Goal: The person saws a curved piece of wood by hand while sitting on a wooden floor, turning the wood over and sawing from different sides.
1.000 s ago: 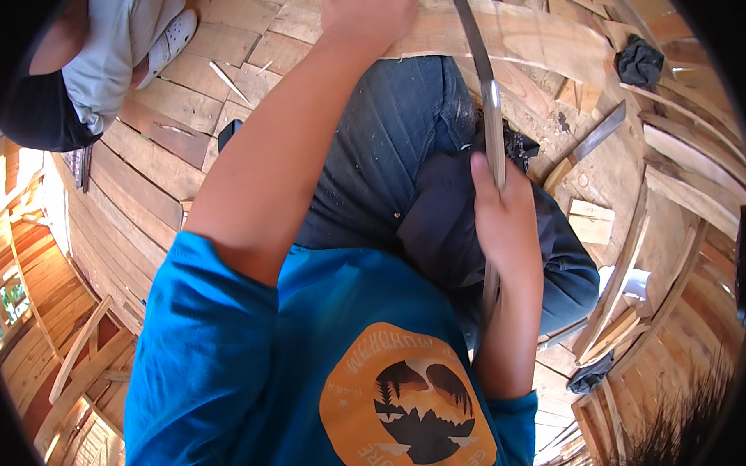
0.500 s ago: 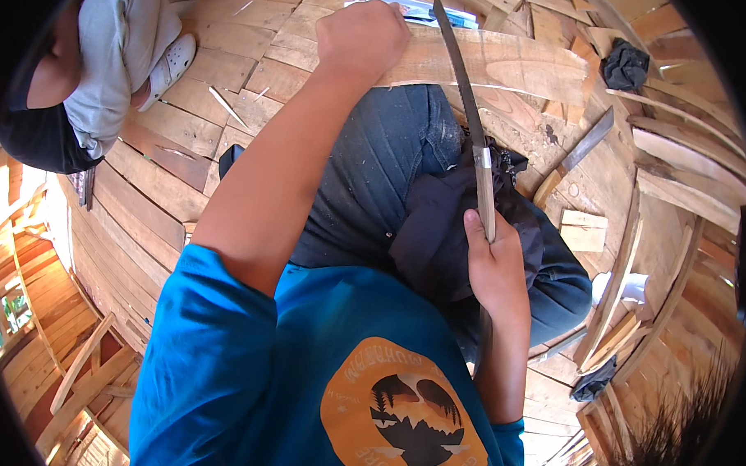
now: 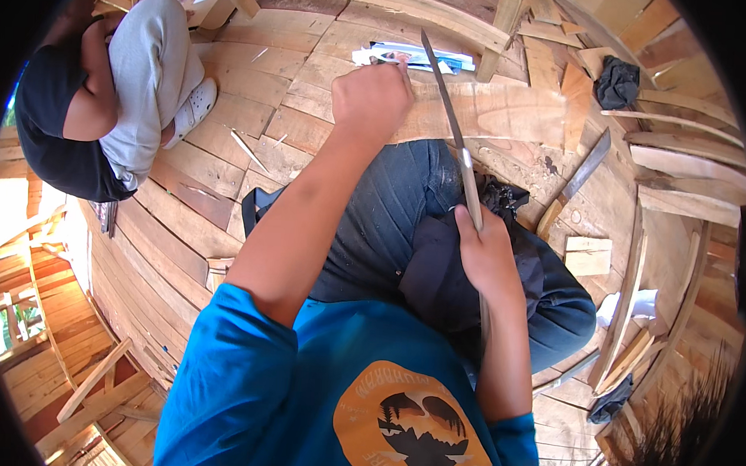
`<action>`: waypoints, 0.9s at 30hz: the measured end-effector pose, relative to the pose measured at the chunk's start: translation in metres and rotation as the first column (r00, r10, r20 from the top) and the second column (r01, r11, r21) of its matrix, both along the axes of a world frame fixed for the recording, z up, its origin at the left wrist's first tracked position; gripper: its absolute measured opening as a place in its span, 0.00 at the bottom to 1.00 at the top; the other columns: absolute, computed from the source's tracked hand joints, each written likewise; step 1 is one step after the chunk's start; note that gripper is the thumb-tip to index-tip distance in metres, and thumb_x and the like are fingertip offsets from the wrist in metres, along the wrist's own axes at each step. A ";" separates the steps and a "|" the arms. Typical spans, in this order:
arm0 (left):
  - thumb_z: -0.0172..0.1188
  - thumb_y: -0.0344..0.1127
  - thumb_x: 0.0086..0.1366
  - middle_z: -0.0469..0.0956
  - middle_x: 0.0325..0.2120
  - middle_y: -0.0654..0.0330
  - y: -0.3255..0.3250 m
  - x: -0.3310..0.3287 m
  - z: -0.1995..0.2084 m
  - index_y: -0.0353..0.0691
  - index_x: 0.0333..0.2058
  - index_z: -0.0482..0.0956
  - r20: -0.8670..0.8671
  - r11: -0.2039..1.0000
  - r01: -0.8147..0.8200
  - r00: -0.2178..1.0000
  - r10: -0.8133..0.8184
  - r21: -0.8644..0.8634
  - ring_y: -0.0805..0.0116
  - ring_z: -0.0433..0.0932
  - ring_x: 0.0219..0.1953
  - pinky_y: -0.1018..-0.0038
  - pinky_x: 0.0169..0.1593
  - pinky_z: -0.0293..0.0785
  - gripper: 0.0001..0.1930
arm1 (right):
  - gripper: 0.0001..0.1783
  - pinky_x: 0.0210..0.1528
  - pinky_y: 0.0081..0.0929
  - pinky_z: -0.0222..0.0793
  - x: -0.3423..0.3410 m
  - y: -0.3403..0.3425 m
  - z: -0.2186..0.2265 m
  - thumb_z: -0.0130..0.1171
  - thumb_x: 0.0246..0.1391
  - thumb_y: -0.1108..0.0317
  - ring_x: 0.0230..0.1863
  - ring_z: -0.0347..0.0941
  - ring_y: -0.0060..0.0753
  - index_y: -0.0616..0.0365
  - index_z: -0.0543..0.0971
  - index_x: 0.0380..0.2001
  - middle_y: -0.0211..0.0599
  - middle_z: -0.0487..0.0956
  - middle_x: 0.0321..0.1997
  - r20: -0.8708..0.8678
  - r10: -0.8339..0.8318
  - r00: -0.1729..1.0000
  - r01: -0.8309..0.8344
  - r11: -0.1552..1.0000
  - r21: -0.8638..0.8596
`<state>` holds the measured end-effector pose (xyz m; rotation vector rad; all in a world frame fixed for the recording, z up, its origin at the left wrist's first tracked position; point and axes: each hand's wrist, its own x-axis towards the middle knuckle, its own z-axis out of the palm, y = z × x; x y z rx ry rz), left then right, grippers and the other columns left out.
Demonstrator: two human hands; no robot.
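My left hand [image 3: 371,100] is closed at the left end of a long, flat wooden board [image 3: 508,114], which lies crosswise just beyond my bent knee. My right hand [image 3: 489,247] is wrapped round the slim wooden handle of a long-handled knife [image 3: 452,112]. Its narrow dark blade points up and away, crossing the view of the board; whether it touches the wood I cannot tell. The handle runs back under my right forearm. Dark cloth [image 3: 438,264] is bunched on my lap beneath the right hand.
A machete [image 3: 579,178] with a wooden handle lies right of my knee, near a small wood block [image 3: 588,256]. Curved planks [image 3: 687,174] stand at the right. Blue-white packaging [image 3: 428,57] lies beyond the board. Another person [image 3: 144,93] sits at the far left.
The view has tilted, so everything sits lower in the picture and more of the other person shows. Both hands keep their holds, and the knife leans slightly more to the left.
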<state>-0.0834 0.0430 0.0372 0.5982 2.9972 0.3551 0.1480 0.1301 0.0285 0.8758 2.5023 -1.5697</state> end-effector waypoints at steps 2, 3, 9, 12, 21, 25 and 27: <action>0.39 0.48 0.72 0.82 0.28 0.44 -0.002 0.000 -0.004 0.37 0.30 0.83 -0.043 1.000 -0.013 0.999 0.012 -0.013 0.46 0.82 0.33 0.54 0.40 0.77 0.26 | 0.17 0.42 0.43 0.70 -0.019 0.004 0.007 0.50 0.65 0.60 0.39 0.73 0.67 0.67 0.76 0.39 0.61 0.77 0.32 0.040 0.028 0.999 -0.028 0.999 -0.018; 0.39 0.47 0.72 0.82 0.28 0.46 -0.004 0.005 -0.008 0.37 0.29 0.83 -0.035 1.000 -0.004 0.999 0.003 -0.015 0.48 0.83 0.33 0.55 0.40 0.77 0.26 | 0.17 0.42 0.43 0.70 -0.004 0.001 0.007 0.50 0.65 0.60 0.39 0.73 0.67 0.67 0.76 0.39 0.61 0.77 0.32 0.039 0.022 0.999 -0.021 0.999 -0.031; 0.41 0.47 0.71 0.83 0.28 0.49 0.001 0.007 -0.014 0.39 0.28 0.84 -0.108 1.000 0.007 0.994 -0.005 0.023 0.50 0.83 0.32 0.56 0.39 0.78 0.25 | 0.19 0.35 0.30 0.65 0.017 -0.009 0.018 0.51 0.66 0.58 0.26 0.63 0.29 0.67 0.74 0.34 0.39 0.67 0.21 -0.012 -0.045 0.999 0.045 0.998 -0.032; 0.42 0.49 0.70 0.83 0.29 0.46 0.005 0.005 -0.024 0.37 0.30 0.83 -0.107 0.999 0.033 0.994 -0.035 -0.022 0.47 0.83 0.34 0.54 0.39 0.78 0.25 | 0.18 0.41 0.49 0.68 0.000 -0.001 0.001 0.50 0.65 0.59 0.39 0.73 0.69 0.66 0.75 0.35 0.63 0.77 0.30 -0.007 -0.044 0.999 0.045 0.998 0.054; 0.48 0.44 0.68 0.80 0.23 0.41 0.002 -0.010 -0.030 0.33 0.24 0.82 -0.272 0.999 0.045 0.962 -0.037 0.025 0.44 0.82 0.29 0.53 0.36 0.78 0.23 | 0.16 0.41 0.53 0.69 0.016 -0.016 0.009 0.50 0.65 0.60 0.39 0.73 0.69 0.64 0.74 0.34 0.63 0.77 0.30 0.079 -0.057 0.995 0.062 0.997 -0.055; 0.48 0.43 0.68 0.79 0.23 0.39 -0.002 0.003 -0.030 0.32 0.23 0.82 -0.276 0.997 0.073 0.959 -0.065 0.018 0.44 0.81 0.27 0.54 0.34 0.77 0.22 | 0.18 0.42 0.53 0.69 -0.001 -0.007 0.010 0.49 0.65 0.58 0.39 0.73 0.69 0.65 0.75 0.35 0.62 0.78 0.31 0.002 -0.023 1.000 0.023 0.999 0.030; 0.48 0.43 0.68 0.79 0.23 0.39 -0.003 -0.006 -0.026 0.32 0.22 0.81 -0.306 0.993 0.105 0.948 -0.084 0.051 0.44 0.81 0.27 0.54 0.34 0.77 0.23 | 0.16 0.42 0.53 0.69 0.022 -0.017 0.019 0.49 0.65 0.59 0.39 0.73 0.69 0.64 0.74 0.37 0.62 0.78 0.31 0.063 -0.041 0.997 0.044 0.998 -0.051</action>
